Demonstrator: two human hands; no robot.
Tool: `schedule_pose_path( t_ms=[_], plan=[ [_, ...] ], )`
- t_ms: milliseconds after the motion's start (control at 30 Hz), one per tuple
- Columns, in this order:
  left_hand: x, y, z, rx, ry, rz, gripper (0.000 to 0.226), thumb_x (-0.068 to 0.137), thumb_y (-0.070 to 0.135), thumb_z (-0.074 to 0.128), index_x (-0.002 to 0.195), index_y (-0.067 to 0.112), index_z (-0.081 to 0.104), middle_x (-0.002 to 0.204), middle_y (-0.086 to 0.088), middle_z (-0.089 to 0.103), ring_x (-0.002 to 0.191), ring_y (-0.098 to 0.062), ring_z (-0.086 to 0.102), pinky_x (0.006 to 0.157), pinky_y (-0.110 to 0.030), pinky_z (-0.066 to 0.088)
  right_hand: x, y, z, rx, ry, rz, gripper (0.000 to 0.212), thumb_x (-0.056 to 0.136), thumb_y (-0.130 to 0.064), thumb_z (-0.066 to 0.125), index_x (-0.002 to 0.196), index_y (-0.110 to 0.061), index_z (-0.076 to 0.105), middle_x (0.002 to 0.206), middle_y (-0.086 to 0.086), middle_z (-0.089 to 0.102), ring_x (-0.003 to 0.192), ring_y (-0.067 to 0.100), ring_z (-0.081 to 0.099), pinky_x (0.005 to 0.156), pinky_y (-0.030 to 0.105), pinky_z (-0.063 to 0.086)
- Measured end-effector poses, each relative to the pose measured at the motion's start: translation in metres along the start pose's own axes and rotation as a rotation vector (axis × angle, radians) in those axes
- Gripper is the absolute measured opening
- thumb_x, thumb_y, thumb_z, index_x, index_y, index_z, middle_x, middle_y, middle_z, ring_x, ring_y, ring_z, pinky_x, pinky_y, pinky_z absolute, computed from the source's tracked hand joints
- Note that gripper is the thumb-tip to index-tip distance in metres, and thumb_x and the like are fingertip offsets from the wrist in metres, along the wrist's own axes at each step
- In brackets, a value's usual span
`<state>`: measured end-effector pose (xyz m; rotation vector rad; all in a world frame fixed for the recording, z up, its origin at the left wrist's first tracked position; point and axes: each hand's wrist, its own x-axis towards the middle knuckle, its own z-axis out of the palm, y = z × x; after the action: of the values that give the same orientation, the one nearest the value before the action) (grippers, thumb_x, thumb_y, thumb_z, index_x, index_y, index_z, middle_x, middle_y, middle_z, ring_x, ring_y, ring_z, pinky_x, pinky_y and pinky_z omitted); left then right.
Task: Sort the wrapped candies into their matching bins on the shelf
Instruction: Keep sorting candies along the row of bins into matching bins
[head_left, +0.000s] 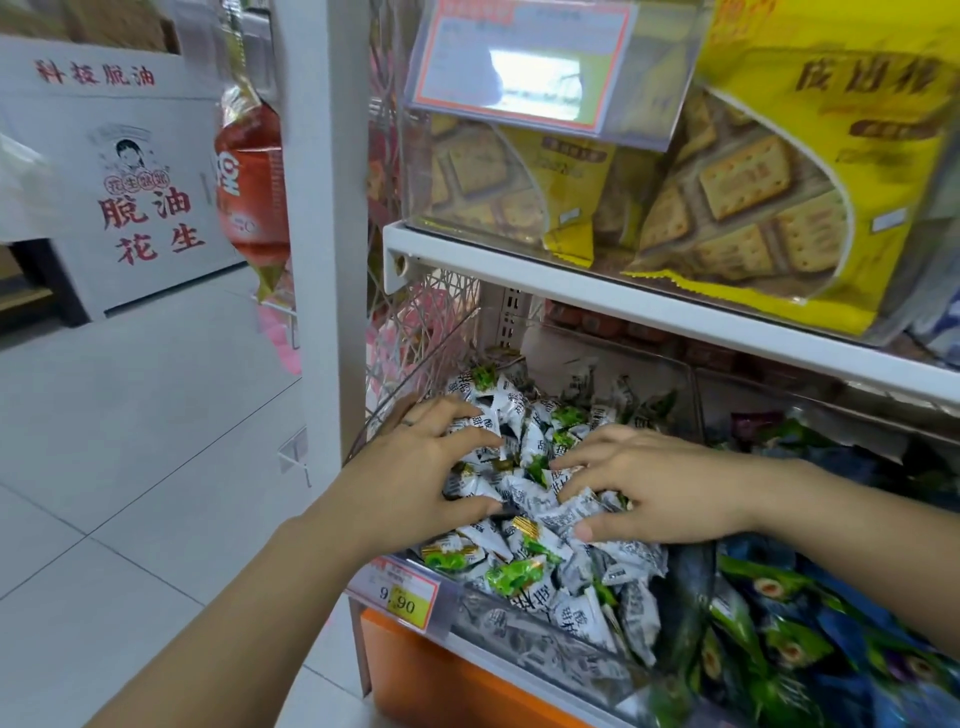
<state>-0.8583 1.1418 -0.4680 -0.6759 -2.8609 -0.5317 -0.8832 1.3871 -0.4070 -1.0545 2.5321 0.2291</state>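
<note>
A clear plastic bin (519, 639) on the lower shelf is heaped with white, black and green wrapped candies (550, 566). My left hand (415, 467) lies on the left of the heap, its fingers and thumb curled round a few white candies. My right hand (654, 483) lies on the right of the heap, fingers spread and bent down into the wrappers, thumb pressing on the pile. To the right, a neighbouring bin (810, 644) holds blue and green wrapped candies.
A white shelf board (623, 296) hangs close above the bins, carrying yellow cracker bags (769, 208) behind a clear price-tag holder (524, 62). A white upright post (322, 208) stands left of the bin. A 9.90 price label (400, 597) fronts the bin. Tiled floor (130, 467) lies left.
</note>
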Motion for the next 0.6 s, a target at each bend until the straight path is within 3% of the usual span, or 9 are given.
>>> schedule_pose_path(
  t_ms=[167, 267, 333, 400, 533, 600],
  plan=[
    [-0.004, 0.003, -0.001, -0.101, 0.017, -0.012, 0.073, 0.073, 0.077, 0.033, 0.137, 0.042, 0.045, 0.151, 0.008, 0.028, 0.139, -0.013, 0.020, 0.115, -0.041, 0.024, 0.021, 0.021, -0.001, 0.023, 0.085, 0.014, 0.042, 0.093, -0.046, 0.050, 0.132, -0.032, 0.051, 0.153, -0.005, 0.027, 0.139, 0.018, 0.026, 0.115, 0.034, 0.022],
    [-0.007, 0.020, -0.004, -0.103, -0.003, -0.046, 0.074, 0.071, 0.083, 0.024, 0.138, 0.053, 0.034, 0.154, 0.017, 0.016, 0.142, -0.004, 0.002, 0.118, -0.054, 0.002, 0.031, 0.035, -0.002, 0.209, 0.262, 0.085, 0.041, 0.090, -0.038, 0.059, 0.130, -0.029, 0.054, 0.141, 0.010, 0.047, 0.128, 0.029, 0.045, 0.107, 0.044, 0.035],
    [-0.007, 0.038, -0.002, -0.035, -0.070, -0.038, 0.079, 0.068, 0.088, 0.018, 0.140, 0.057, 0.023, 0.155, 0.022, 0.004, 0.143, -0.003, -0.012, 0.110, -0.059, -0.020, 0.031, 0.041, -0.004, 0.174, 0.405, 0.092, 0.044, 0.087, -0.039, 0.062, 0.130, -0.028, 0.055, 0.146, 0.008, 0.041, 0.135, 0.024, 0.036, 0.111, 0.035, 0.028],
    [-0.007, 0.055, 0.005, 0.058, -0.170, -0.015, 0.082, 0.067, 0.091, 0.017, 0.142, 0.058, 0.011, 0.155, 0.023, -0.007, 0.142, -0.007, -0.022, 0.101, -0.061, -0.030, 0.024, 0.039, -0.008, 0.176, 0.492, 0.081, 0.047, 0.086, -0.043, 0.062, 0.131, -0.029, 0.054, 0.148, 0.005, 0.038, 0.137, 0.020, 0.033, 0.111, 0.030, 0.026],
    [0.003, 0.064, 0.018, 0.216, -0.301, -0.061, 0.081, 0.070, 0.087, 0.007, 0.144, 0.056, -0.002, 0.156, 0.016, -0.020, 0.141, -0.019, -0.031, 0.094, -0.065, -0.033, -0.018, 0.031, -0.007, 0.301, 0.459, 0.117, 0.046, 0.089, -0.042, 0.056, 0.134, -0.033, 0.048, 0.140, -0.012, 0.042, 0.127, 0.002, 0.037, 0.102, 0.013, 0.025],
    [0.012, 0.063, 0.020, 0.244, -0.297, -0.100, 0.075, 0.075, 0.083, 0.006, 0.144, 0.056, -0.003, 0.156, 0.014, -0.022, 0.142, -0.021, -0.028, 0.095, -0.066, -0.032, -0.048, 0.028, -0.001, 0.316, 0.388, 0.161, 0.042, 0.091, -0.046, 0.051, 0.132, -0.044, 0.044, 0.136, -0.021, 0.042, 0.122, -0.003, 0.041, 0.100, 0.014, 0.030]
  ],
)
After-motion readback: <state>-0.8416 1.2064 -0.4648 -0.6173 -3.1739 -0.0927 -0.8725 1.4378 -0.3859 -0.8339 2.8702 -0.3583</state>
